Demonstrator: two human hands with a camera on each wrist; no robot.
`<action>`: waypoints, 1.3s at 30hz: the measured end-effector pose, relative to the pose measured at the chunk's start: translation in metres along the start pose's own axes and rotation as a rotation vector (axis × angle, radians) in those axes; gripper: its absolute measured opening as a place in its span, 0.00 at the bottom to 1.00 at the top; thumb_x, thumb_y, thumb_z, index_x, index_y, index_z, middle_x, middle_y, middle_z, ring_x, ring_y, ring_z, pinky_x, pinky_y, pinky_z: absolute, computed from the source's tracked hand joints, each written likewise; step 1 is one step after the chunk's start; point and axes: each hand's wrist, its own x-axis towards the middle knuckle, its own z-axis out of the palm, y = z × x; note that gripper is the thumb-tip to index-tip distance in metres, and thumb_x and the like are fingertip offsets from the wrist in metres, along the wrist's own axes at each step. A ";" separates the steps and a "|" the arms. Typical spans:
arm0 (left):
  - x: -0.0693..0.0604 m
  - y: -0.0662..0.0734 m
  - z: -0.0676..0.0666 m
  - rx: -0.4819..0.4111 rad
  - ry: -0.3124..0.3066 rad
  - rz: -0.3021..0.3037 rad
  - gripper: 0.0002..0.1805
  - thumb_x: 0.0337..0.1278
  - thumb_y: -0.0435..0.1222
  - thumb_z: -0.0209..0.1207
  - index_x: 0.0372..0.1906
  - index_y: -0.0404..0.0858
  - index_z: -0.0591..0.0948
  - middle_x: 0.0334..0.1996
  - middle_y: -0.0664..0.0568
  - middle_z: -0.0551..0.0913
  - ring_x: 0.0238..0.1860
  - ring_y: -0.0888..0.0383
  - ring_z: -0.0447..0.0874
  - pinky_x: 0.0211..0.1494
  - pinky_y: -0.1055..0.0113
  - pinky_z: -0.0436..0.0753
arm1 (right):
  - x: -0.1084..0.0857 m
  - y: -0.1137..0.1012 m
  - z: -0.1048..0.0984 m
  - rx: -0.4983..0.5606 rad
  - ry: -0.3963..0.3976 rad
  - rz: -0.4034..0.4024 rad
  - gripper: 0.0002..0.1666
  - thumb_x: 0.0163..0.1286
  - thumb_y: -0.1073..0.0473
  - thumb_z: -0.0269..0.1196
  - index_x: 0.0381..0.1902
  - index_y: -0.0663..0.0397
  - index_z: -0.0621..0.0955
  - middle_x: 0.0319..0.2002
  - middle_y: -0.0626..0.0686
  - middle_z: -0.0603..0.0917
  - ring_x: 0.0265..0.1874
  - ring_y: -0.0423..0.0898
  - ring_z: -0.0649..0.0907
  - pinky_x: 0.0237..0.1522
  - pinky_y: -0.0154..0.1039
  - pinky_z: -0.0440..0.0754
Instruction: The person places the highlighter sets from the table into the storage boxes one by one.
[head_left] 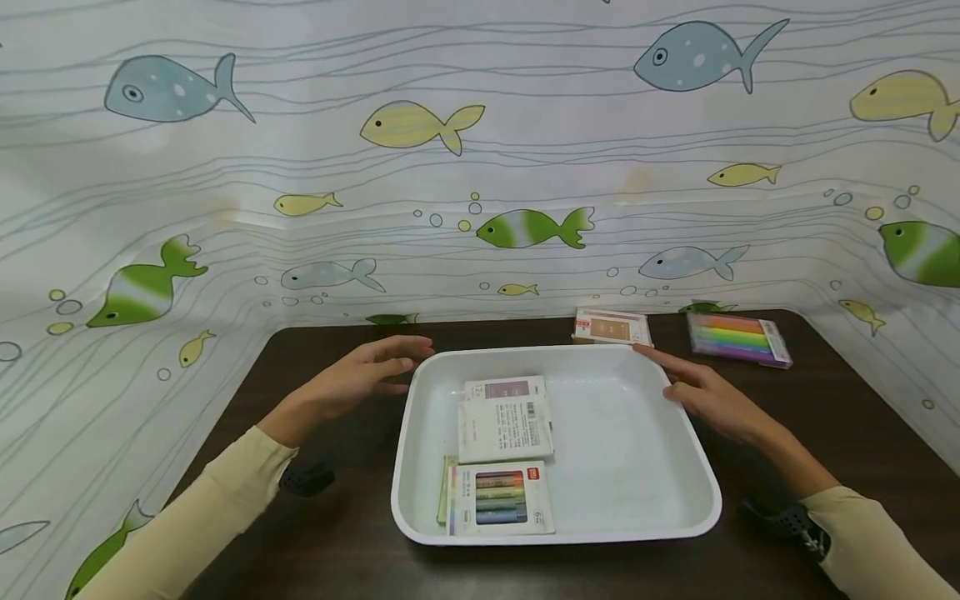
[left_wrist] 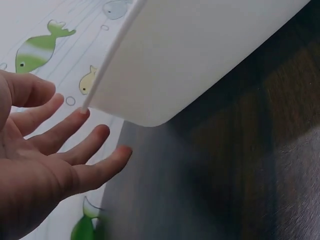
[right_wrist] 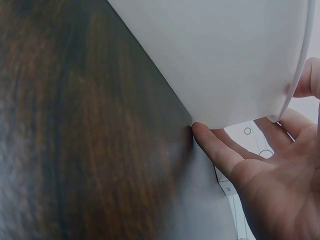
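A white rectangular tray (head_left: 622,450) stands on the dark table between both hands. In its left half lie a pale box with a mauve panel (head_left: 507,388), a white box with printed text and a barcode (head_left: 504,430), and a box with a window showing coloured sticks (head_left: 501,500). A green edge peeks out beneath the windowed box. My left hand (head_left: 363,371) is at the tray's back left corner, fingers spread and relaxed, one fingertip meeting the rim in the left wrist view. At the back right corner my right hand (head_left: 708,396) holds the tray, thumb over the rim, fingers outside.
Behind the tray stands a box with a brown panel (head_left: 611,327). To its right is a clear case of rainbow-coloured pens (head_left: 738,338). A fish-printed white sheet (head_left: 420,183) rises behind and beside the dark table (head_left: 337,533).
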 end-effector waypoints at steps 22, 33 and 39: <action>0.010 -0.067 0.004 -0.220 -0.047 0.034 0.29 0.82 0.41 0.48 0.81 0.42 0.60 0.76 0.44 0.62 0.71 0.47 0.68 0.66 0.40 0.71 | 0.000 0.003 0.001 0.055 -0.031 -0.045 0.35 0.80 0.65 0.48 0.82 0.44 0.59 0.77 0.64 0.58 0.62 0.63 0.77 0.47 0.52 0.85; 0.016 -0.069 0.003 -0.233 -0.025 0.073 0.28 0.82 0.42 0.48 0.78 0.37 0.63 0.75 0.43 0.64 0.71 0.48 0.67 0.67 0.41 0.70 | 0.002 -0.002 -0.003 -0.033 0.011 -0.059 0.35 0.80 0.64 0.49 0.82 0.46 0.59 0.77 0.63 0.59 0.62 0.52 0.78 0.48 0.47 0.85; 0.012 -0.075 0.009 -0.254 -0.007 0.064 0.29 0.81 0.42 0.48 0.78 0.35 0.63 0.74 0.41 0.65 0.71 0.46 0.67 0.67 0.40 0.70 | 0.002 -0.001 -0.003 -0.059 0.000 -0.049 0.34 0.80 0.64 0.50 0.81 0.47 0.62 0.76 0.63 0.62 0.62 0.56 0.78 0.49 0.46 0.85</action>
